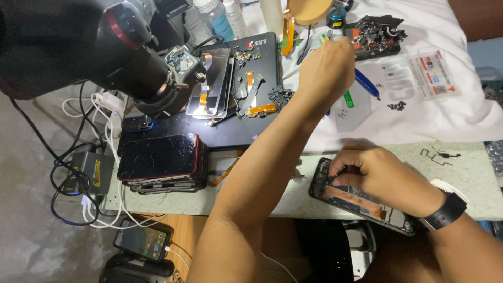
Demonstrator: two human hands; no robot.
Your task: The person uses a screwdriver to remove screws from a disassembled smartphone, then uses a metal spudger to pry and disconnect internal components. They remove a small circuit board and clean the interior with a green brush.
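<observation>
My left hand (327, 68) reaches far across the bench over a white cloth (450, 115), its fingers curled near a black tray of small parts (374, 34). Seen from the back, what it grips stays hidden. A green tool (348, 98) and a blue-handled tool (367, 84) lie just beside it. My right hand (377, 173), a black watch on its wrist, presses down on an opened phone body (356, 202) at the bench's front edge. Its fingertips pinch at something inside the phone's upper end. An orange strip runs along the phone's inside.
A dark microscope (136, 57) hangs over the left. Under it, a black mat (236, 131) carries phone screens, flex cables and small boards. A stack of cracked phones (162, 162) sits front left, with tangled cables (78, 173) beyond. A phone (144, 238) charges below; bottles (220, 18) stand behind.
</observation>
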